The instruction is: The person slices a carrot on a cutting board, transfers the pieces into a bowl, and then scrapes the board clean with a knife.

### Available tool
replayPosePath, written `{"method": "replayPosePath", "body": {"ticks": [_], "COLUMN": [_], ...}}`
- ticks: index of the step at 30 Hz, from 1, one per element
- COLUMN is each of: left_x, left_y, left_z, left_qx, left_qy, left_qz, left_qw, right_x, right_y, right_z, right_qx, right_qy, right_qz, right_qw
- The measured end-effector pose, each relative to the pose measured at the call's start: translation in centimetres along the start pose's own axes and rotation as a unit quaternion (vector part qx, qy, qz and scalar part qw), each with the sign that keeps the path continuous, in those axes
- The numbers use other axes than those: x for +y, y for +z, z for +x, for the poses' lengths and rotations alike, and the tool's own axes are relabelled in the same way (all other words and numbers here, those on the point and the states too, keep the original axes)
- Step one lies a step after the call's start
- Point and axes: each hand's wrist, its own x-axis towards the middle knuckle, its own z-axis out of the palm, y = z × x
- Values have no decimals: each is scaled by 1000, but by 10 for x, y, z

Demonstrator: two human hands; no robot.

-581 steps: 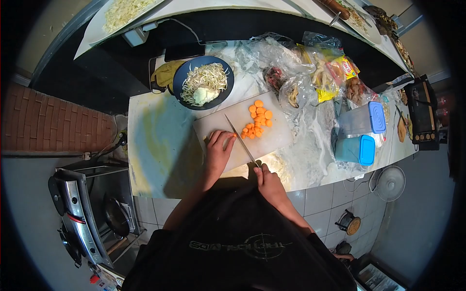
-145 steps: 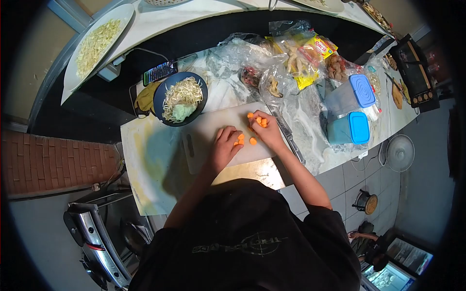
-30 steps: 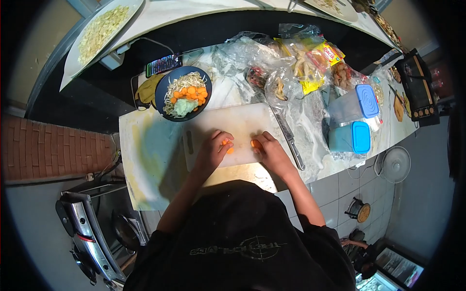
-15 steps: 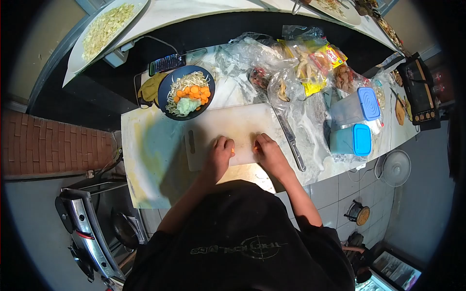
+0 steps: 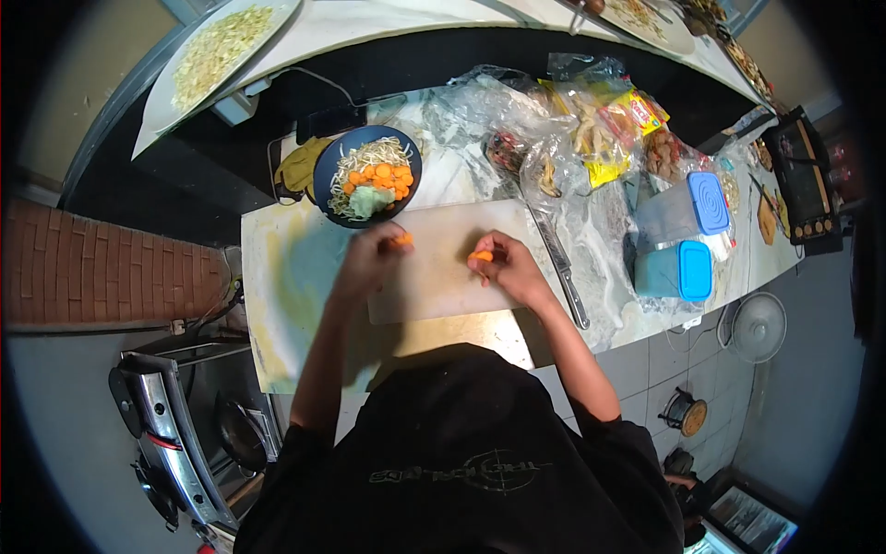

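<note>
My left hand [image 5: 371, 258] is closed on orange carrot slices [image 5: 402, 239], over the left end of the white cutting board [image 5: 438, 277] and just below the dark plate. My right hand [image 5: 503, 263] pinches more carrot slices [image 5: 481, 256] above the board's right part. On the dark plate [image 5: 325, 185] lie bean sprouts [image 5: 378, 152], a heap of sliced carrots [image 5: 383, 175] and a pale green clump [image 5: 371, 201] that I cannot name. A knife [image 5: 561, 258] with a dark handle rests along the board's right edge.
Two plastic containers with blue lids [image 5: 694, 270] stand at the right. Behind the board lie clear plastic bags [image 5: 544, 171] of food. A raised ledge [image 5: 388, 23] at the back bears a plate of shredded vegetable [image 5: 217, 60]. An olive cloth [image 5: 300, 168] lies left of the plate.
Both hands have risen from the board with carrot slices in them. My left hand has moved up and left toward the plate; my right hand has moved up slightly. The view has shifted a little.
</note>
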Motion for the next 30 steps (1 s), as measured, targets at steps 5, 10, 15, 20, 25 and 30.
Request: {"method": "replayPosePath", "body": {"ticks": [5,10,15,20,25,30], "left_x": [8,-22,-15,-38,-56,-43], "left_y": [-65,-72,-56,-20,0,-17], "left_z": [48,63,14,-53,-107,-141], "left_qx": [97,152,243,300,270,49], "left_qy": [51,114,135,111,107,23], "left_qz": [126,204,224,204,202,-105], "left_qw": [986,960,934,925,935,993], "right_x": [-58,-65,-68,-53,-23,-27], "right_y": [42,78,71,43,26,46], "right_z": [72,133,113,49,-41,-112], "right_qx": [-22,1,9,14,49,14], "right_qy": [-79,-231,-266,-230,-158,-93], "right_qz": [-116,-233,-269,-269,-290,-241], "right_qw": [990,945,925,935,942,966]}}
